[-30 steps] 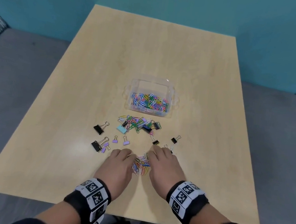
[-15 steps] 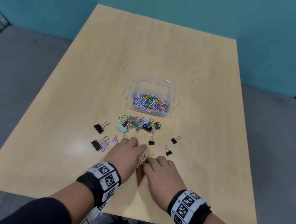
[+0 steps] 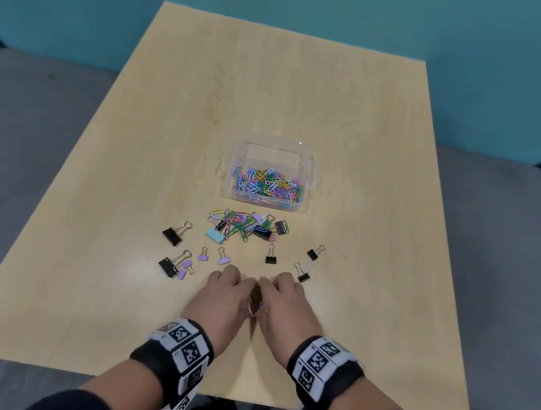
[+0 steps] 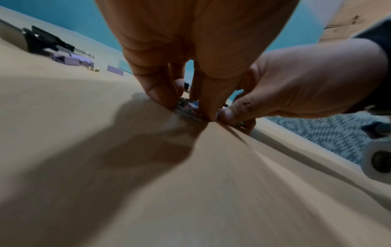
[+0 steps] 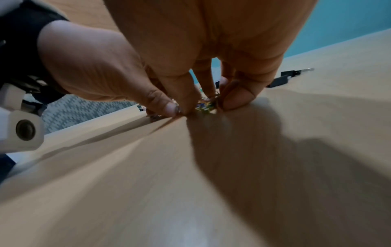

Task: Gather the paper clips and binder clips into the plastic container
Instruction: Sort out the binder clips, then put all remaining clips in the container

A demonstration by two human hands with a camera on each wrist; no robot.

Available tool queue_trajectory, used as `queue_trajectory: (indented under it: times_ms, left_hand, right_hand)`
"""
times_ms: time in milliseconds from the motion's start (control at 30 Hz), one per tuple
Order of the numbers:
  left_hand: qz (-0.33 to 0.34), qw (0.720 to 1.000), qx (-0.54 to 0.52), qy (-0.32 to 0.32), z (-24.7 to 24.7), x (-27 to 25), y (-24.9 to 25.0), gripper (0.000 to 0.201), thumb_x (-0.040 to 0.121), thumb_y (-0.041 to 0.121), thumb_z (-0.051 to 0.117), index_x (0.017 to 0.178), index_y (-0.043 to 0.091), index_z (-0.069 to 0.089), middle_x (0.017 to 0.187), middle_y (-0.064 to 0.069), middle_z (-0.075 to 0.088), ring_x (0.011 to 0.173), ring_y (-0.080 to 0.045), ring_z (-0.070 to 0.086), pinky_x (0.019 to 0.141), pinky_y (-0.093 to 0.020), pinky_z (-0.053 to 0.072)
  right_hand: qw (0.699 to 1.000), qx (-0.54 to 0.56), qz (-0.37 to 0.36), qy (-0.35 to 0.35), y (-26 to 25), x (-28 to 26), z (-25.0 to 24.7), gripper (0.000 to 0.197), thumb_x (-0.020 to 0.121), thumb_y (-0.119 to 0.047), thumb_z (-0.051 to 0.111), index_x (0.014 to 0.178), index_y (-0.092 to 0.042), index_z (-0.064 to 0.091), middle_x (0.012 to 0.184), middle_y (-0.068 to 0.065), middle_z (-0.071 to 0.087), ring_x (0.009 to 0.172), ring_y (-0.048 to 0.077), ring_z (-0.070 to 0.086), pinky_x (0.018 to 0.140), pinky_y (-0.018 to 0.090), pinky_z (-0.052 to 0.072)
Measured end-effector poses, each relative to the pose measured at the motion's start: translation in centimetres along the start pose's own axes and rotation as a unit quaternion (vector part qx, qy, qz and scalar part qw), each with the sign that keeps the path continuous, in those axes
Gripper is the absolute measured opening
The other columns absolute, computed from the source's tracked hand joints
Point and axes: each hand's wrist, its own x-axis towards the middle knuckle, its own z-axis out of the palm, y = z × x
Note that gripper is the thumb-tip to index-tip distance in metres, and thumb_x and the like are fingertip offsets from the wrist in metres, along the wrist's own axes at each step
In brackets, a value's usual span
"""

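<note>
From the head view, the left hand (image 3: 224,295) and the right hand (image 3: 285,301) sit side by side at the near middle of the counter (image 3: 368,148), fingers curled inward toward each other, with a small bunch of paper clips (image 3: 254,306) squeezed in the gap between them. The plastic container (image 3: 307,188) lies at 12 o'clock from that grip, well apart, its long axis running left to right across the line of travel; both hands are about equally near it. In my judgement the coming move is a lift and a straight carry away from the body. Directly on that line, between hands and container, lies a loose heap of clips (image 3: 246,227), and just beyond the knuckles stands a black binder clip (image 3: 270,258). A purple binder clip (image 3: 223,259) sits at 11 o'clock from the left hand, another black binder clip (image 3: 303,276) just beside the right at 1 o'clock, and 2 large black ones (image 3: 172,236) further off at 10 o'clock.

The container is open and holds a layer of coloured paper clips, banked toward its near wall; no binder clip shows inside it.

The left wrist view shows the left fingertips (image 4: 162,98) pressed down on the counter over the coloured bunch, the right thumb meeting them from the 3 o'clock side.

The right wrist view shows the same from the other side: thumb and fingers of the right hand closed around the bunch, which touches the counter.
</note>
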Motion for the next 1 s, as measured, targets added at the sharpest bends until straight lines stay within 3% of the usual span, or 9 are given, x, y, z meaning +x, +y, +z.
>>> queue_trajectory:
  times_ms: [100,200,300,433,533,667,733,800,1000]
  left_hand:
    - [0.015,1.000,0.004,0.013,0.2,0.6,-0.3,0.014,0.085,0.015,0.055,0.099,0.020,0.054,0.099,-0.002,0.044,0.080,-0.019,0.041,0.068,-0.032,0.041]
    - [0.018,1.000,0.020,0.012,0.4,0.9,-1.0,0.017,0.077,0.006,0.061,0.085,0.019,0.053,0.088,-0.002,0.044,0.067,-0.016,0.033,0.056,-0.030,0.032]
    - [0.024,0.999,0.031,0.007,0.1,0.9,-1.1,0.019,0.074,0.002,0.061,0.081,0.017,0.053,0.084,-0.003,0.044,0.065,-0.018,0.033,0.053,-0.032,0.031]
    - [0.032,0.999,0.033,-0.002,-0.7,1.0,-0.9,0.019,0.071,-0.003,0.054,0.080,0.014,0.052,0.083,-0.006,0.046,0.064,-0.022,0.035,0.053,-0.034,0.030]
    - [0.031,0.998,0.044,-0.027,-0.9,1.0,-1.2,0.025,0.066,0.001,0.068,0.072,0.017,0.049,0.072,-0.001,0.044,0.055,-0.020,0.036,0.045,-0.030,0.027]
    - [0.034,0.998,0.038,-0.026,-0.8,0.9,-1.8,0.029,0.062,0.009,0.076,0.068,0.019,0.050,0.066,0.003,0.044,0.048,-0.019,0.046,0.038,-0.027,0.032]
    - [0.015,1.000,0.007,-0.018,-1.4,0.9,-1.7,0.013,0.078,0.015,0.066,0.075,0.017,0.054,0.073,0.002,0.046,0.059,-0.022,0.052,0.049,-0.033,0.043]
    - [0.000,1.000,-0.010,-0.026,-1.9,0.8,-1.7,0.010,0.090,0.022,0.051,0.085,0.015,0.056,0.082,0.002,0.046,0.073,-0.023,0.053,0.063,-0.035,0.044]
    - [-0.009,0.995,-0.068,-0.071,-4.5,1.3,-1.5,0.013,0.091,0.029,0.050,0.090,0.023,0.061,0.093,0.004,0.055,0.089,-0.015,0.055,0.074,-0.030,0.041]
  right_hand:
    - [1.000,-0.006,-0.020,0.002,-0.2,1.2,0.2,0.027,0.082,-0.003,0.048,0.107,-0.014,0.050,0.113,0.007,0.042,0.095,0.029,0.043,0.074,0.036,0.041]
    - [0.999,-0.020,-0.036,-0.005,0.2,1.5,0.0,0.025,0.080,0.002,0.049,0.100,-0.013,0.051,0.107,0.009,0.046,0.090,0.030,0.045,0.067,0.034,0.033]
    - [0.998,-0.030,-0.051,-0.010,0.7,1.4,-0.1,0.028,0.078,0.005,0.051,0.099,-0.014,0.050,0.104,0.008,0.046,0.087,0.028,0.046,0.065,0.033,0.029]
    - [0.998,-0.036,-0.047,-0.007,0.9,1.5,-0.1,0.026,0.078,0.003,0.057,0.088,-0.018,0.046,0.093,0.005,0.046,0.075,0.026,0.047,0.058,0.033,0.028]
    - [0.999,-0.031,-0.043,0.004,1.0,1.3,-0.5,0.031,0.077,-0.001,0.065,0.078,-0.021,0.041,0.084,0.003,0.047,0.060,0.021,0.036,0.053,0.030,0.026]
    - [0.999,-0.008,-0.039,-0.008,1.3,1.0,-1.5,0.010,0.093,-0.018,0.056,0.086,-0.015,0.049,0.085,-0.003,0.039,0.064,0.018,0.032,0.057,0.030,0.026]
    - [0.999,0.011,-0.026,-0.036,1.3,1.0,-2.1,0.012,0.096,-0.024,0.050,0.088,-0.016,0.047,0.087,-0.005,0.035,0.068,0.018,0.036,0.060,0.029,0.027]
    - [0.998,0.029,-0.014,-0.059,1.3,1.0,-2.7,0.014,0.096,-0.026,0.050,0.087,-0.016,0.046,0.087,-0.005,0.038,0.071,0.019,0.040,0.062,0.031,0.028]
    - [0.989,0.100,-0.018,-0.103,1.8,1.7,-5.1,0.011,0.091,-0.024,0.056,0.081,-0.024,0.051,0.087,-0.002,0.052,0.079,0.020,0.052,0.072,0.034,0.043]
